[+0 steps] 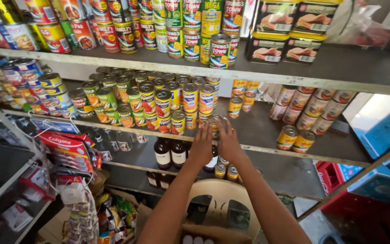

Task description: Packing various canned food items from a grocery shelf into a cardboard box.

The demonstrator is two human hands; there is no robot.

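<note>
Both my arms reach up to the middle shelf of a store rack. My left hand and my right hand are side by side with a small can pressed between their fingertips at the shelf's front edge. The can stands next to a block of stacked cans with red, green and yellow labels. Most of the held can is hidden by my fingers.
The top shelf carries stacked tins and yellow-lidded rectangular tins. More cans lie at the right of the middle shelf. Dark bottles stand on the lower shelf. A beige plastic chair is below my arms; toothpaste boxes hang left.
</note>
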